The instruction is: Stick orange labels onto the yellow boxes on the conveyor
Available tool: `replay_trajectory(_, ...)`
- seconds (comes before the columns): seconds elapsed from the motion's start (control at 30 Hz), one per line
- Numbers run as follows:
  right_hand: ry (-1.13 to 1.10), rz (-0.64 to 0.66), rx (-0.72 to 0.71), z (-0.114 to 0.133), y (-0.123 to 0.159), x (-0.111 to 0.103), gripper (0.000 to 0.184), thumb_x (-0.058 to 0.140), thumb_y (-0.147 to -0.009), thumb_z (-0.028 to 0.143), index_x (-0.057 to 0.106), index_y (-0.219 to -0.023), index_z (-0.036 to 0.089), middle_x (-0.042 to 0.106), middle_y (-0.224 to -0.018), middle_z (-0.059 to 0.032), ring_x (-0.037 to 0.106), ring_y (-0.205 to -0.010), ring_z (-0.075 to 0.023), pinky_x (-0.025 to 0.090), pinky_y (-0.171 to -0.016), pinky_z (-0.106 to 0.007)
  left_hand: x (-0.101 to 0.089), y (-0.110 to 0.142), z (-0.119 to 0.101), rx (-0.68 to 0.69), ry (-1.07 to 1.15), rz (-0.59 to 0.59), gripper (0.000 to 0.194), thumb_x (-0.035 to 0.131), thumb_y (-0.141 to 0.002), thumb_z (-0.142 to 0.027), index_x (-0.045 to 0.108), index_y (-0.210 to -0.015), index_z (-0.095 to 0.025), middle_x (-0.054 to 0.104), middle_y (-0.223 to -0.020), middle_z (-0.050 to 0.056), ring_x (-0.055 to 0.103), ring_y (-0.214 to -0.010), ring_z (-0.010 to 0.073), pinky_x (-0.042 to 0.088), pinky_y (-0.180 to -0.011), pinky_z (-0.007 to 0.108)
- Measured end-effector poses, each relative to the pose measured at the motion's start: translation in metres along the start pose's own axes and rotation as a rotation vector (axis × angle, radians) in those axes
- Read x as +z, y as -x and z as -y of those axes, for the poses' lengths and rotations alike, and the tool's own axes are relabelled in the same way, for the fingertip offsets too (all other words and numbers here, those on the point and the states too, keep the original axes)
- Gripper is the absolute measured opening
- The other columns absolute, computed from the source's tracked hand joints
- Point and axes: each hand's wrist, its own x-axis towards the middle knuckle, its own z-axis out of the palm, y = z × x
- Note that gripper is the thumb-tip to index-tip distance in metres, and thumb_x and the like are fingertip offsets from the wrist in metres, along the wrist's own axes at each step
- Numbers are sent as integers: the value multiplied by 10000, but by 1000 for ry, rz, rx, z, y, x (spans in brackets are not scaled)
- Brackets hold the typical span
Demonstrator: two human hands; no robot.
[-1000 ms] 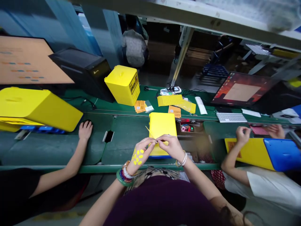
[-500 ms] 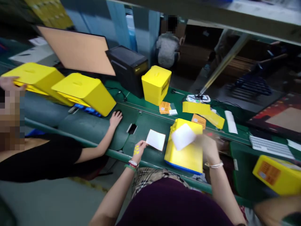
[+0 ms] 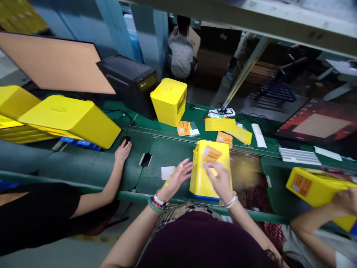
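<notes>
A yellow box [image 3: 201, 185] with a blue edge lies on the bench right in front of me. My right hand [image 3: 221, 178] is closed on the lower edge of an orange printed label [image 3: 212, 153], held over the upper part of the box. My left hand [image 3: 179, 178] is open, fingers spread, beside the box's left side, with nothing in it. A white paper [image 3: 167, 172] rests on the green bench by that hand and is partly hidden behind it. Whether the label touches the box I cannot tell.
An upright yellow box [image 3: 170, 102], orange labels [image 3: 184, 128] and yellow sheets [image 3: 220, 124] lie along the back. On the left a co-worker's hand [image 3: 123, 150] rests on a mouse. At right another person's hand [image 3: 346, 201] touches a yellow box [image 3: 315, 186]. A keyboard [image 3: 299, 156] sits behind.
My left hand let go of the white paper, opened and moved right toward the box. My right hand moved left over the box, where an orange label now shows. The view shifted right.
</notes>
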Motion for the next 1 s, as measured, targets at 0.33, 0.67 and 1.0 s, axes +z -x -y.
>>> replay_trajectory(0.33, -233, -219, 427, -52, 8, -27, 346, 692, -758, 471, 658, -973, 202, 682, -938, -73, 615, -907, -232, 481, -843, -391, 68, -2, -17, -145, 201, 79, 396, 501, -947, -405, 577, -1268, -186, 617, -1307, 117, 608, -1159, 267, 514, -983, 473)
replay_trajectory(0.67, -586, -228, 572, -79, 18, -35, 294, 720, -696, 486, 648, -717, 201, 647, -722, -10, 569, -713, -171, 441, -693, -292, 83, -18, -10, 51, -195, -35, 374, 697, -815, -349, 608, -1160, -237, 647, -1207, 61, 595, -1097, 201, 465, -943, 347)
replay_trajectory(1.0, -480, -327, 593, -145, -13, -29, 303, 745, -619, 457, 648, -689, 178, 644, -744, -30, 573, -735, -190, 467, -728, -340, 84, -82, 0, 236, -431, -236, 203, 700, -735, -358, 627, -742, -168, 625, -742, -3, 553, -716, 134, 426, -692, 255)
